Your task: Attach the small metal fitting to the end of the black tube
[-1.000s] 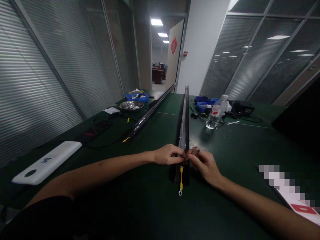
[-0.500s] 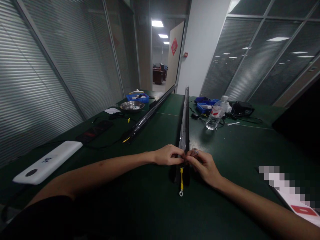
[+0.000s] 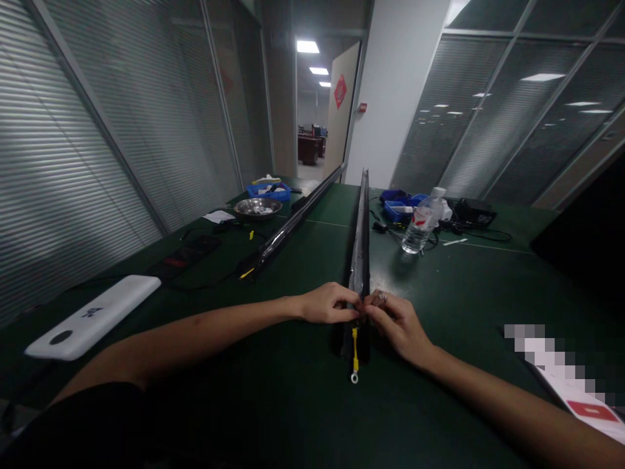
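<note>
A long dark rail runs away from me across the green table, its near end between my hands. My left hand reaches it from the left, thumb and forefinger closed at its near part. From the right my right hand, wearing a ring, meets it with pinched fingertips. What the fingertips grip is too small and dark to make out. Just below them a yellow wire with a ring terminal sticks out of the rail's end.
Left of the rail lies a second long dark strip. Farther left are a white device, a metal bowl and a blue tray. A water bottle stands right, near blue bins and black cables.
The ring terminal on the yellow wire has shifted very slightly. Both hands hold the same position.
</note>
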`<act>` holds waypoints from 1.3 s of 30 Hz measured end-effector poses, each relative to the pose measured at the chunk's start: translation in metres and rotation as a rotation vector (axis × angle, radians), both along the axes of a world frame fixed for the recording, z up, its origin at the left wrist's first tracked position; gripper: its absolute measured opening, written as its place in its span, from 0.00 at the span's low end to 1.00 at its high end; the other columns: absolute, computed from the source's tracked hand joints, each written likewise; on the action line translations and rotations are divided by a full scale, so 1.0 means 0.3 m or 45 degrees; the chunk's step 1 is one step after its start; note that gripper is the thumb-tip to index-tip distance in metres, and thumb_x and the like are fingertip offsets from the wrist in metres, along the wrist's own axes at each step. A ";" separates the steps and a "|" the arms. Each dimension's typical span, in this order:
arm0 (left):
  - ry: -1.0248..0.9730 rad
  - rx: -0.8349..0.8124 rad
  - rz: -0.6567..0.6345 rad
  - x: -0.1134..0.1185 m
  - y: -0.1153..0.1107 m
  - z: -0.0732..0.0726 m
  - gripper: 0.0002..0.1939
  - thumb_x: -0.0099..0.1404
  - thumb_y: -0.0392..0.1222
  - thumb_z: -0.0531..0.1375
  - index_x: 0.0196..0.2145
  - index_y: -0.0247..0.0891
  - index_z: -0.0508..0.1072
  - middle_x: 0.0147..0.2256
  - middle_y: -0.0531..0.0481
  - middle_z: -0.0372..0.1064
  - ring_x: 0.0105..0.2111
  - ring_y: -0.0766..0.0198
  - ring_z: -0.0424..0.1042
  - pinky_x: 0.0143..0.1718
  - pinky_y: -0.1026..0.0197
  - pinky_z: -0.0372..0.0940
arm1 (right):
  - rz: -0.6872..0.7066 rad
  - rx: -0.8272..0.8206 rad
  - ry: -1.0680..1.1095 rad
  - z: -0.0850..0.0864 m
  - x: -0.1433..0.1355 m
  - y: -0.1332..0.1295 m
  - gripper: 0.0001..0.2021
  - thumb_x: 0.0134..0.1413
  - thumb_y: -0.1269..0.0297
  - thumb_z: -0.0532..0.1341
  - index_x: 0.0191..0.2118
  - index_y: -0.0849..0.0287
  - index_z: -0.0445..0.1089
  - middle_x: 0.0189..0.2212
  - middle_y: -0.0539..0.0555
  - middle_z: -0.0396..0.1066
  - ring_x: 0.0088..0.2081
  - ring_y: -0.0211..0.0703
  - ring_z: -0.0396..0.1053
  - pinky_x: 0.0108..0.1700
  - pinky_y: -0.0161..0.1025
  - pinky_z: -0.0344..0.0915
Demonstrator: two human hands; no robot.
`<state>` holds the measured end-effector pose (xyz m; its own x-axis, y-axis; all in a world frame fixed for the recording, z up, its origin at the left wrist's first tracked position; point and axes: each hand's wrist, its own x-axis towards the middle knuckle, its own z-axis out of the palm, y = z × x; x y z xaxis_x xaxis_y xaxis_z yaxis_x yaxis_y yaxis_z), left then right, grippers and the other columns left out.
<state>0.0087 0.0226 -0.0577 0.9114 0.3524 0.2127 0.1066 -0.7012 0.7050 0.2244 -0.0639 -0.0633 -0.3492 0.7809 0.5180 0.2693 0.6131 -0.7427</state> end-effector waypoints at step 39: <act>-0.005 -0.013 -0.021 -0.002 0.001 0.001 0.12 0.75 0.42 0.60 0.43 0.32 0.79 0.33 0.50 0.70 0.29 0.68 0.65 0.31 0.68 0.55 | -0.057 -0.094 0.011 -0.021 0.003 0.003 0.15 0.73 0.55 0.59 0.35 0.58 0.72 0.28 0.50 0.71 0.24 0.38 0.65 0.27 0.35 0.61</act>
